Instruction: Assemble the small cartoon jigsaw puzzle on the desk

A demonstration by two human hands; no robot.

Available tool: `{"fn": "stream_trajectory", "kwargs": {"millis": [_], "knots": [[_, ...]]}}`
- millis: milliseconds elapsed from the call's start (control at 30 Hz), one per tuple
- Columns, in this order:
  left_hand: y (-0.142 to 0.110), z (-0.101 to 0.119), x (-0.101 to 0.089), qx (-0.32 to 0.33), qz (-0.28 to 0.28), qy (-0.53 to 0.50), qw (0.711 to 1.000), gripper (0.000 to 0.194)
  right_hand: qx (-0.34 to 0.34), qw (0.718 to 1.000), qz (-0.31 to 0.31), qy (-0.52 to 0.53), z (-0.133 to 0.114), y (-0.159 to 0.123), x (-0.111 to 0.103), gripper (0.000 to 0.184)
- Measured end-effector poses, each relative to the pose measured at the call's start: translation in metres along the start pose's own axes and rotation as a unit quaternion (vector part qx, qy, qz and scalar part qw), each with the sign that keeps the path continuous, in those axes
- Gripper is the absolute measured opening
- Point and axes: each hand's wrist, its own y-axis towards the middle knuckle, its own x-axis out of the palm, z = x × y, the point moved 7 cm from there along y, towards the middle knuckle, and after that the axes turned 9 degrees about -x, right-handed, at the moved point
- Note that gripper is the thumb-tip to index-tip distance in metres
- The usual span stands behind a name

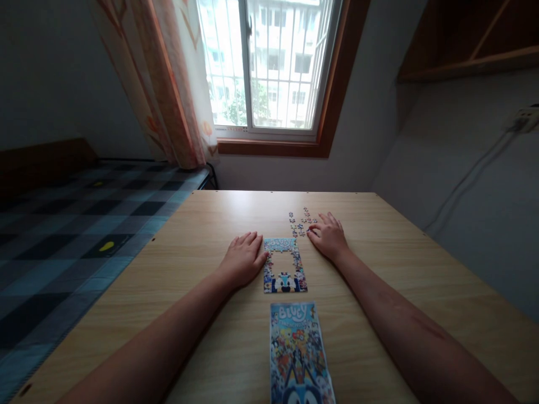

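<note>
A partly assembled jigsaw puzzle (301,269) lies flat on the table, with a gap in its middle where bare wood shows. My left hand (242,259) rests palm down beside it, fingers stretched out, its thumb at the puzzle's left edge. Beyond the puzzle, several loose puzzle pieces (295,227) are scattered. My right hand (329,235) lies at their right side; its thumb and index finger close around a small dark puzzle piece (313,230). Closer to me is a printed Bluey picture sheet or box (298,353), cut off by the lower frame edge.
The light wood table (202,224) reaches toward a barred window (273,67) with a curtain (168,84). On the left stands a bed with a checked cover (96,224). A cable (467,168) hangs from a wall socket (525,119) at right, below a shelf (467,64).
</note>
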Motion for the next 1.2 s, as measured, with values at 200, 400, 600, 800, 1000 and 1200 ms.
{"fn": "stream_trajectory", "kwargs": {"millis": [200,400,600,800,1000,1200], "knots": [[0.001,-0.001,0.002,-0.001,-0.008,0.005,1.000,0.065,0.002,1.000,-0.012,-0.001,-0.002,0.001,-0.001,0.023],[0.002,-0.001,0.003,0.003,-0.001,0.000,1.000,0.065,0.005,0.999,-0.031,0.007,-0.001,0.003,0.003,0.022],[0.002,-0.002,0.004,0.002,-0.010,0.001,1.000,0.067,0.004,0.999,-0.034,0.012,-0.002,0.002,0.005,0.025],[0.001,-0.001,0.002,0.000,-0.012,0.005,1.000,0.066,0.000,0.999,-0.040,0.010,-0.001,0.003,0.006,0.023],[0.000,0.001,0.000,-0.003,-0.018,0.006,1.000,0.066,-0.005,0.998,-0.001,0.055,0.001,0.003,0.002,0.019],[0.004,-0.003,0.000,0.015,0.024,-0.035,0.999,0.061,-0.016,0.973,0.101,0.207,0.008,0.002,-0.016,0.011]]}}
